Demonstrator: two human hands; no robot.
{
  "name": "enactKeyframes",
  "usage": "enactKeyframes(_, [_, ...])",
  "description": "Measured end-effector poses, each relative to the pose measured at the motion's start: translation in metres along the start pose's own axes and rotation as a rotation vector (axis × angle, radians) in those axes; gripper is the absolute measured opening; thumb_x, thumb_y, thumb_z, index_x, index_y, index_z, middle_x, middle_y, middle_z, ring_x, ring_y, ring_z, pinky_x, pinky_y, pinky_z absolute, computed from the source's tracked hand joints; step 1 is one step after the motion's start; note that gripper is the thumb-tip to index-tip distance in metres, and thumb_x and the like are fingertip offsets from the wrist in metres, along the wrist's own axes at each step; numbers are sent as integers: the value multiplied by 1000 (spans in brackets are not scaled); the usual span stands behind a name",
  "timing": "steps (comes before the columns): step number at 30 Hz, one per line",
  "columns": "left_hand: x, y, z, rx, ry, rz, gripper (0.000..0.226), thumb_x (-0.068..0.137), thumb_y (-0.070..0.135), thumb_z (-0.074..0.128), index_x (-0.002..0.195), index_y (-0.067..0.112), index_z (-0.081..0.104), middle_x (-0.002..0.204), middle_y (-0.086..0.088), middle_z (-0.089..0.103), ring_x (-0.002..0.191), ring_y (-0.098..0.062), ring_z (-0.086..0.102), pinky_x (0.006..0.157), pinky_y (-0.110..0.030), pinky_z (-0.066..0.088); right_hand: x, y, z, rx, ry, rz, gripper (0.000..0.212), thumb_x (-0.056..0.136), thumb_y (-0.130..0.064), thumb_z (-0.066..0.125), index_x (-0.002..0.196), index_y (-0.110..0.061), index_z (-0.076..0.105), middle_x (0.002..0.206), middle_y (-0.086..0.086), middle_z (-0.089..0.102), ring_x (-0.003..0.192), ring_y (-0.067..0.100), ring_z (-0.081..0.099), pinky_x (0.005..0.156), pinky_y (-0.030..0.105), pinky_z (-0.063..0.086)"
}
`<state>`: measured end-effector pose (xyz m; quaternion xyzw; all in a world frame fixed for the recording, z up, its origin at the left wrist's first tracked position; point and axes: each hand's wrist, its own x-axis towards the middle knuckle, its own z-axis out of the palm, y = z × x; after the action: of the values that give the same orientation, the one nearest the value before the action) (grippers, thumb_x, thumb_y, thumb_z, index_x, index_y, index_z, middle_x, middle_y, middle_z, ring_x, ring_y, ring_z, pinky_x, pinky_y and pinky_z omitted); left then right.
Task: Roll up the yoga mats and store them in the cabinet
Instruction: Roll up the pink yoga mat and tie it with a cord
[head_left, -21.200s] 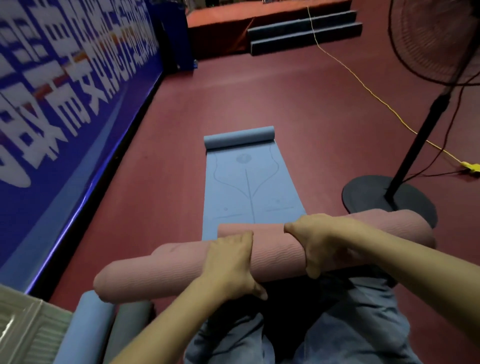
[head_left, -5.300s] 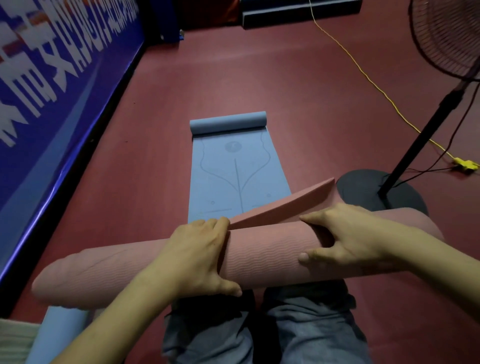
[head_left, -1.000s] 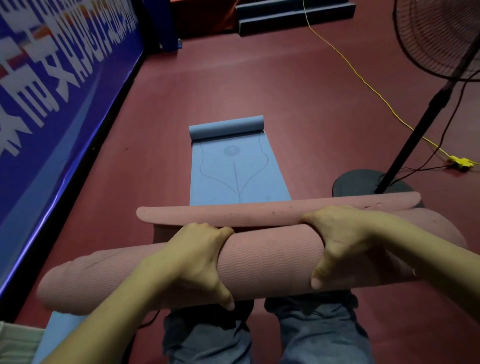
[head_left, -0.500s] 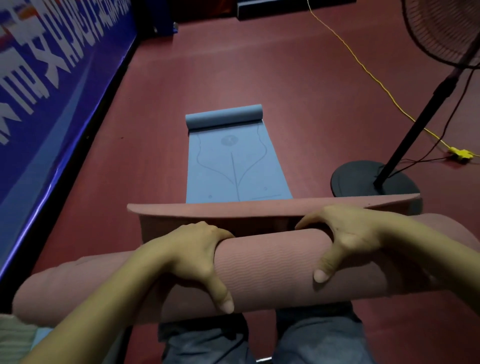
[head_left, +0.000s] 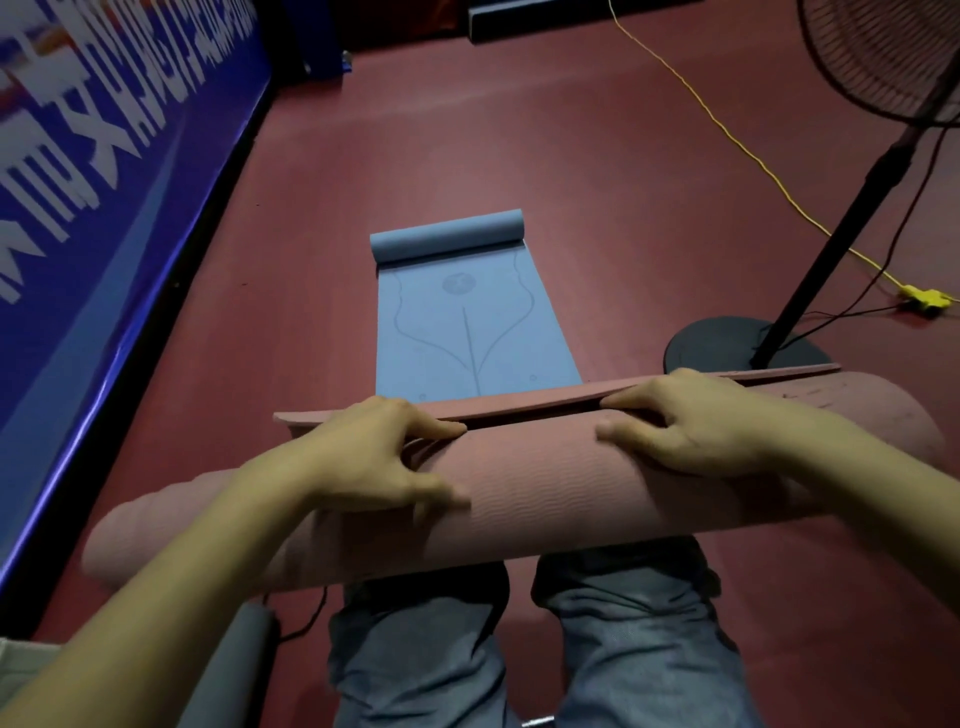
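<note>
Nearest, the pink yoga mat roll (head_left: 545, 493) lies across the person's knees (head_left: 519, 639), its long axis running left to right, so each hand sits over its own half. The left hand (head_left: 374, 462) curls over the top of the roll, thumb low on the near face. The right hand (head_left: 696, 421) wraps the far side, fingers reaching toward the loose flap (head_left: 545, 402) that stands off the roll's far edge; whether they pinch it is hard to tell. That flap lies just beyond both grips and probably needs tucking down. Farther off, the blue yoga mat (head_left: 467, 322) lies mostly flat on the red floor (head_left: 519, 130), its far end curled.
</note>
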<state>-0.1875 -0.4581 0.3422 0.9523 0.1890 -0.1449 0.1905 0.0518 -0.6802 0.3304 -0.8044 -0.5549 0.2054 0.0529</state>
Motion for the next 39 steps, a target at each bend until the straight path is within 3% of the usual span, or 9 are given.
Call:
enactKeyframes(5, [-2,25,16,233,-67,-41,147,34,89,78,157,29,24,157,9,41,140,-17,43,115,-37,39,1,-4,-2,-105,-168,2,128,35,-104,61,145,-42,40,143,-21,54,130,13,54,107,40,45])
enactKeyframes(9, [1,26,28,267,-14,-27,165,38,81,85,163,26,-7,168,4,20,150,-17,27,120,-30,25,7,-5,-6,-109,-154,19,132,28,-100,67,145,-47,36,134,-20,61,122,15,60,99,38,48])
enactKeyframes(12, [1,19,34,269,62,13,156,40,81,84,164,34,2,161,9,35,142,-16,40,115,-32,35,10,-6,-5,-130,-140,22,131,27,-104,62,143,-48,38,123,-18,67,114,17,64,93,38,50])
enactKeyframes(16, [2,17,31,246,113,45,134,33,84,77,152,44,31,139,18,57,122,-12,58,101,-35,47,14,-8,-11,-57,-203,65,122,26,-102,65,133,-45,51,113,-18,68,104,16,64,94,40,52])
enactKeyframes(21, [-7,25,16,199,-90,62,119,28,84,81,137,50,45,106,20,65,97,-10,63,88,-29,50,3,-2,-6,177,-398,50,87,37,-85,83,109,-40,70,96,-24,73,91,2,70,89,34,58])
enactKeyframes(27, [-14,33,25,95,-201,63,115,28,82,86,133,51,49,108,23,66,98,-5,61,92,-27,52,-4,1,-1,342,-619,31,73,54,-63,91,116,-29,72,108,-14,76,99,9,73,96,38,57])
enactKeyframes(29, [-15,30,28,93,-180,65,116,29,84,85,134,52,47,109,24,66,98,-4,61,92,-26,51,-3,4,0,317,-534,-12,72,53,-67,89,113,-30,73,105,-17,76,96,5,72,93,34,57])
enactKeyframes(34, [-4,11,23,-96,-108,92,121,30,76,92,140,53,48,122,35,62,112,10,57,102,-23,47,-4,9,3,264,-71,-84,81,40,-86,82,104,-38,71,98,-22,73,92,-3,68,81,28,57])
enactKeyframes(39, [4,-7,21,-326,10,180,97,42,61,99,131,45,63,124,31,66,116,8,61,104,-30,49,-8,13,5,171,198,-107,81,57,-95,62,108,-34,77,98,-22,75,94,0,70,84,36,57])
